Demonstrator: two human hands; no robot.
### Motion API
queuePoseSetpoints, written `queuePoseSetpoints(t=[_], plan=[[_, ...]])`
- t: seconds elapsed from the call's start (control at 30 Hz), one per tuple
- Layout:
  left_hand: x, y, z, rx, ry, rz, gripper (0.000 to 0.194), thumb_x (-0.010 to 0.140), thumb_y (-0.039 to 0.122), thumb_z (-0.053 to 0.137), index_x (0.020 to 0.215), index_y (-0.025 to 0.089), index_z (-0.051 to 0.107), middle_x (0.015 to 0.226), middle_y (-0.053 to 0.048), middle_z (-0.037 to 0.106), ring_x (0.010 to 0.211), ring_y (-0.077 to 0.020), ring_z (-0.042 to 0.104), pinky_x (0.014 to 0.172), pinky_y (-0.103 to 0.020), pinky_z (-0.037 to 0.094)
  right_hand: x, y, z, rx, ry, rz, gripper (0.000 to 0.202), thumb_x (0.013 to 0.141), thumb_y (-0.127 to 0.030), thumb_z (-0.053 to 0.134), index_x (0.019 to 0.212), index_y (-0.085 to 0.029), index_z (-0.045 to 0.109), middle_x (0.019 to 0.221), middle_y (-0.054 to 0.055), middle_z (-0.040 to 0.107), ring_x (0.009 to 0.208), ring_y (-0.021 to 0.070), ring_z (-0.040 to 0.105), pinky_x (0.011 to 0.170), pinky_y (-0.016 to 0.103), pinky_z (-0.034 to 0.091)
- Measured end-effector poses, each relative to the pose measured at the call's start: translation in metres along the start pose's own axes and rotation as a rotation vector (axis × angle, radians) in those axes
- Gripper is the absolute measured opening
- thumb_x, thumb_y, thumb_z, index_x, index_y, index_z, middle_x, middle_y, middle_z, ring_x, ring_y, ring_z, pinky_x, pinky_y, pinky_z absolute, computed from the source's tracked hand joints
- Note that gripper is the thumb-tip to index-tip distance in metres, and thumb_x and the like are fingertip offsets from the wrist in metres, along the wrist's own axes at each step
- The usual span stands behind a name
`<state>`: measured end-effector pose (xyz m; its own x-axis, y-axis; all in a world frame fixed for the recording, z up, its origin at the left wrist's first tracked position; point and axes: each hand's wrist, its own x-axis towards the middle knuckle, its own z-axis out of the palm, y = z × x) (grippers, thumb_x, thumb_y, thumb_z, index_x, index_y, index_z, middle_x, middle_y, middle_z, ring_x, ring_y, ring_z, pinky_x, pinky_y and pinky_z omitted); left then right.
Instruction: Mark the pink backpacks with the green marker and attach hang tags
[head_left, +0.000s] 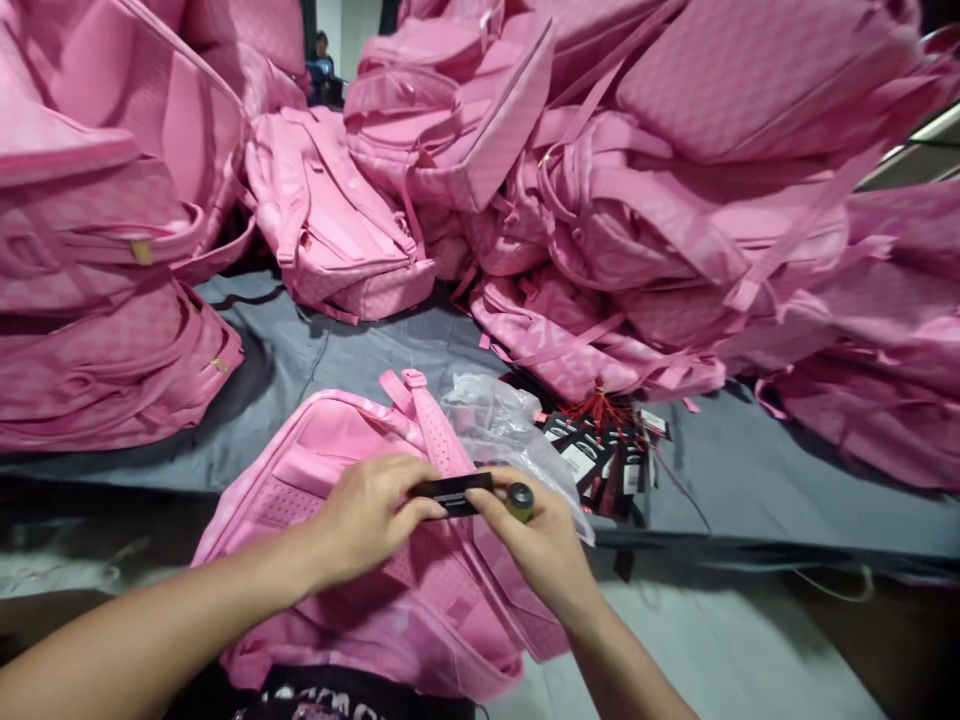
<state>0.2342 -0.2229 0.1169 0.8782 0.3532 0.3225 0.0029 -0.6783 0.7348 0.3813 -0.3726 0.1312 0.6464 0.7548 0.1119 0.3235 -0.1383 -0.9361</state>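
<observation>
A narrow black label (453,496) with small light print is stretched between my two hands, above a pink backpack (300,470). My left hand (373,508) pinches its left end between thumb and fingers. On the other end, the thumb and fingers of my right hand (538,535) are closed. Tucked in that same hand is a tool with a green handle (520,501) and a dark round end; the rest of it is hidden. The backpack leans against the table edge with its strap (435,420) side up.
Pink backpacks are heaped in a stack at the left (97,370) and a pile at the right (660,220). A crumpled clear plastic bag (499,410) lies beside black hang tags (592,455) with red strings on the grey cloth-covered table (757,470). A person (321,62) is far back.
</observation>
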Motion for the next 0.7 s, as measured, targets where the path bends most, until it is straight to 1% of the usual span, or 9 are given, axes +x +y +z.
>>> queuePoseSetpoints(t=[0.07, 0.1, 0.2, 0.3, 0.37, 0.43, 0.53, 0.63, 0.7], plan=[[-0.007, 0.002, 0.005, -0.08, 0.09, -0.059, 0.013, 0.09, 0.017, 0.057, 0.08, 0.016, 0.065, 0.064, 0.002, 0.064, 0.057, -0.0103, 0.06, 0.054, -0.02, 0.048, -0.004, 0.0, 0.007, 0.103, -0.022, 0.076, 0.03, 0.077, -0.045, 0.073, 0.092, -0.02, 0.071, 0.084, 0.005, 0.071, 0.07, 0.0168, 0.063, 0.057, 0.026, 0.049], [-0.011, 0.0, 0.004, -0.075, 0.178, -0.025, 0.014, 0.091, 0.015, 0.055, 0.081, 0.016, 0.065, 0.065, 0.002, 0.064, 0.057, -0.0096, 0.06, 0.054, -0.02, 0.049, -0.005, 0.002, 0.008, 0.172, -0.021, 0.137, 0.035, 0.077, -0.048, 0.073, 0.097, -0.02, 0.07, 0.085, 0.006, 0.071, 0.065, 0.0152, 0.061, 0.051, 0.024, 0.044], [-0.022, -0.007, -0.006, 0.117, 0.388, 0.332, 0.018, 0.091, 0.008, 0.05, 0.096, 0.015, 0.066, 0.089, -0.007, 0.072, 0.082, -0.0147, 0.069, 0.072, -0.026, 0.058, -0.007, 0.006, 0.009, 0.393, -0.104, 0.358, 0.049, 0.074, -0.06, 0.072, 0.097, -0.017, 0.067, 0.079, 0.007, 0.069, 0.05, 0.0088, 0.049, 0.039, 0.019, 0.027], [-0.027, -0.013, -0.013, 0.31, 0.375, 0.63, 0.022, 0.091, 0.006, 0.049, 0.103, 0.013, 0.066, 0.102, -0.013, 0.072, 0.099, -0.0202, 0.068, 0.082, -0.034, 0.06, -0.009, 0.005, 0.013, 0.451, -0.252, 0.473, 0.055, 0.067, -0.065, 0.076, 0.087, -0.015, 0.068, 0.067, 0.002, 0.061, 0.044, 0.0038, 0.036, 0.039, 0.018, 0.02], [-0.029, -0.015, -0.013, 0.354, 0.371, 0.674, 0.019, 0.09, 0.008, 0.053, 0.103, 0.012, 0.066, 0.1, -0.013, 0.072, 0.099, -0.0202, 0.068, 0.083, -0.034, 0.06, -0.01, 0.0, 0.018, 0.381, -0.341, 0.499, 0.05, 0.065, -0.06, 0.08, 0.083, -0.015, 0.068, 0.055, -0.006, 0.048, 0.041, 0.0024, 0.029, 0.039, 0.018, 0.017], [-0.031, -0.019, -0.012, 0.374, 0.365, 0.689, 0.019, 0.09, 0.008, 0.053, 0.104, 0.011, 0.065, 0.102, -0.012, 0.072, 0.101, -0.0192, 0.068, 0.085, -0.032, 0.06, -0.009, -0.004, 0.021, 0.284, -0.42, 0.479, 0.041, 0.067, -0.053, 0.081, 0.079, -0.016, 0.068, 0.049, -0.009, 0.041, 0.041, 0.0035, 0.029, 0.041, 0.019, 0.021], [-0.041, -0.032, -0.016, 0.445, 0.382, 0.597, 0.028, 0.091, 0.009, 0.054, 0.118, 0.013, 0.06, 0.117, -0.015, 0.066, 0.116, -0.0216, 0.061, 0.094, -0.036, 0.057, 0.0, -0.007, 0.025, 0.14, -0.388, 0.278, 0.031, 0.072, -0.047, 0.076, 0.074, -0.017, 0.068, 0.063, -0.001, 0.058, 0.055, 0.0098, 0.049, 0.054, 0.023, 0.04], [-0.06, -0.051, -0.028, 0.576, 0.391, 0.265, 0.043, 0.089, 0.019, 0.063, 0.13, 0.015, 0.052, 0.132, -0.019, 0.057, 0.13, -0.0298, 0.05, 0.105, -0.05, 0.048, 0.018, -0.004, 0.035, -0.03, -0.162, 0.012, 0.024, 0.077, -0.043, 0.07, 0.074, -0.019, 0.069, 0.078, 0.004, 0.067, 0.072, 0.0172, 0.06, 0.069, 0.029, 0.048], [-0.072, -0.063, -0.037, 0.634, 0.34, 0.062, 0.043, 0.088, 0.025, 0.064, 0.129, 0.018, 0.054, 0.14, -0.02, 0.051, 0.133, -0.0348, 0.044, 0.106, -0.058, 0.044, 0.031, 0.001, 0.047, -0.117, -0.058, -0.13, 0.022, 0.081, -0.04, 0.064, 0.079, -0.019, 0.071, 0.08, 0.006, 0.07, 0.073, 0.0192, 0.063, 0.071, 0.032, 0.049]])
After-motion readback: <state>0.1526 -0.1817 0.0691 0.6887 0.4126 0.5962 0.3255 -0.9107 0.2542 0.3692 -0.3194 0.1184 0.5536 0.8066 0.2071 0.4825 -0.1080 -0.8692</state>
